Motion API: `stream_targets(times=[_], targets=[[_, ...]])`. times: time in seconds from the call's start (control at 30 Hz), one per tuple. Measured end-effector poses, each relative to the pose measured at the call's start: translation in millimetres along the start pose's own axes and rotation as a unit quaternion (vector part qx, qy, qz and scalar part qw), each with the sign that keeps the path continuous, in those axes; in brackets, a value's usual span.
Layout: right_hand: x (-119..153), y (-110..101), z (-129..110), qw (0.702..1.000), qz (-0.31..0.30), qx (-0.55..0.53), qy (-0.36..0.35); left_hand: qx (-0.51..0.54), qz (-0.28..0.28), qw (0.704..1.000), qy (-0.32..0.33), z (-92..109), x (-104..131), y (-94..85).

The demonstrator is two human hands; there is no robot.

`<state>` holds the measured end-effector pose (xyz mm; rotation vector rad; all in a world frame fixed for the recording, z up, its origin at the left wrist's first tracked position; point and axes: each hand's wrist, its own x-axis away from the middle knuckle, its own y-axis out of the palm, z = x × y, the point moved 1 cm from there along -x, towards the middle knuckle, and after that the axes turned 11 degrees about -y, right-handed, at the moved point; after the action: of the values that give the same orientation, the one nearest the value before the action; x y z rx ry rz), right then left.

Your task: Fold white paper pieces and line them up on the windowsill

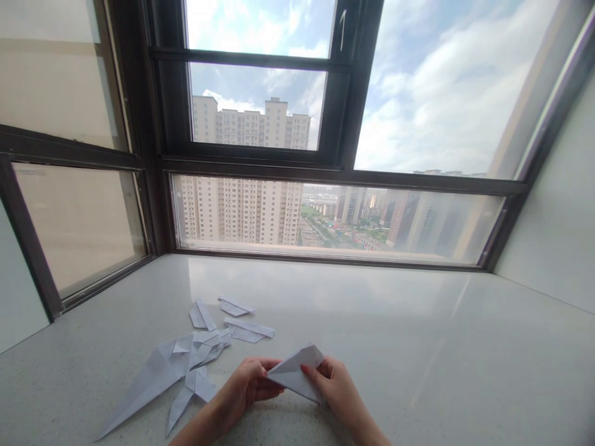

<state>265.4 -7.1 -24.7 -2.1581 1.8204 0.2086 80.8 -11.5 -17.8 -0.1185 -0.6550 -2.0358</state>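
Observation:
A folded piece of white paper (296, 373) is held between my two hands above the pale speckled sill. My left hand (251, 385) pinches its pointed left end, thumb on top and fingers behind. On the right edge, my right hand (331, 383) grips the paper with the thumb pressed on its face. Left of my hands lie several folded white paper pieces, among them a long pointed one (147, 385), a smaller one with a pointed tip (181, 406) and a flat strip-like one (248, 330).
The speckled sill (418, 347) stretches out around my hands. Dark window frames (325, 176) border its far side, with tall buildings (242, 210) visible through the glass. White walls (551, 235) stand at both sides.

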Motion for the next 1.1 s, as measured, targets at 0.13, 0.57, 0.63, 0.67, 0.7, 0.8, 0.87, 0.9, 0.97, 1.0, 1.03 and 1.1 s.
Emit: stream_targets(times=[0.13,0.57,0.63,0.67,0.7,0.8,0.87,0.9,0.97,1.0,1.03,1.1], targets=[[-1,-1,6,1.0,-0.006,0.004,0.003,-0.042,0.035,0.999,0.002,0,0,2.2],[2,1,0,0.996,0.0,0.091,-0.017,-0.092,0.063,0.994,0.019,0,0,4.3],[3,-1,-1,0.986,0.061,0.148,-0.033,-0.072,0.078,0.994,0.025,-2,-1,3.4],[3,-3,-1,0.981,0.095,0.162,-0.04,-0.061,0.084,0.994,0.029,-2,-2,2.7],[3,-3,0,0.978,0.125,0.159,-0.043,-0.052,0.089,0.994,0.033,-2,-3,1.9],[2,-3,1,0.987,0.146,0.065,-0.023,-0.035,0.089,0.995,0.04,-2,-5,0.0],[1,1,2,0.993,0.111,-0.036,0.022,-0.034,0.085,0.995,0.033,-1,-5,-0.5],[0,3,1,0.992,0.086,-0.083,0.049,-0.036,0.083,0.995,0.03,0,-4,-0.5],[1,8,0,0.984,0.039,-0.145,0.091,-0.048,0.079,0.995,0.032,2,-3,-0.2],[2,9,-1,0.982,0.022,-0.157,0.102,-0.056,0.076,0.995,0.036,3,-2,0.1],[3,11,-3,0.981,0.011,-0.161,0.106,-0.067,0.071,0.994,0.04,4,-1,0.5],[5,12,-5,0.982,-0.003,-0.158,0.105,-0.086,0.065,0.993,0.047,7,2,1.3]])
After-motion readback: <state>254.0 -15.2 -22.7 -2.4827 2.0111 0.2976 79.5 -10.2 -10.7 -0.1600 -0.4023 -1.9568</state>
